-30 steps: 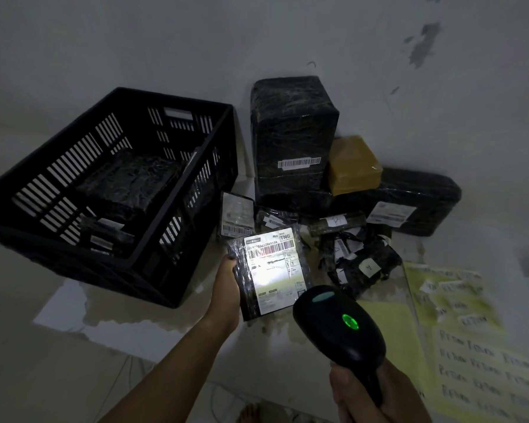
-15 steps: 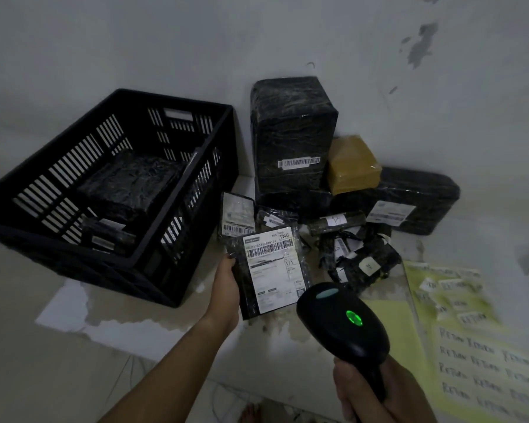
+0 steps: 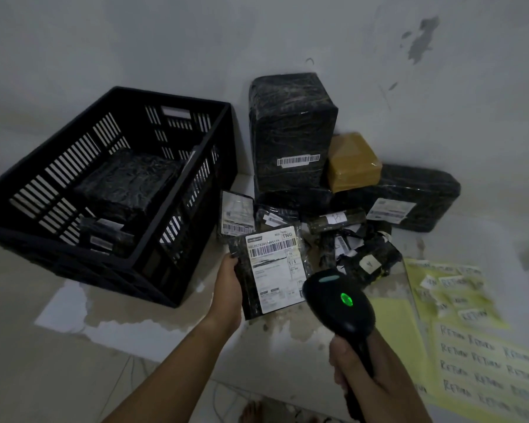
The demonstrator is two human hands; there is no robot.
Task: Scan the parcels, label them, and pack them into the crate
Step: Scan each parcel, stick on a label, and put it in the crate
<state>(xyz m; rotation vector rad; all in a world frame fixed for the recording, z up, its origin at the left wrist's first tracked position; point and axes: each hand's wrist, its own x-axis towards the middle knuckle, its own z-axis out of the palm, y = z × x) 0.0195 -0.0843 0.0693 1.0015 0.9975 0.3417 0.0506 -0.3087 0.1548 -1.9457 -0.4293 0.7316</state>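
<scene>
My left hand [image 3: 228, 293] grips a flat black parcel [image 3: 272, 270] by its left edge, its white shipping label facing up. A black handheld scanner [image 3: 339, 303] with a green light on sits just right of the parcel, its handle gripped by my right hand [image 3: 361, 380]. The black slatted crate [image 3: 193, 175] stands at the left and holds two black wrapped parcels [image 3: 126, 187]. A pile of black parcels [image 3: 293, 132] and one brown parcel [image 3: 353, 161] lies against the wall behind the held parcel.
Yellow sheets of handwritten "RETURN" labels [image 3: 483, 358] lie at the right on the table. Small black packets [image 3: 367, 257] are scattered between the pile and the sheets. The table's front edge runs below my arms; a bare foot [image 3: 251, 413] shows on the floor.
The bright scanner light on the parcel's label one second ago has gone out. The scanner and my right hand have shifted slightly right and down. The parcel stays held in place.
</scene>
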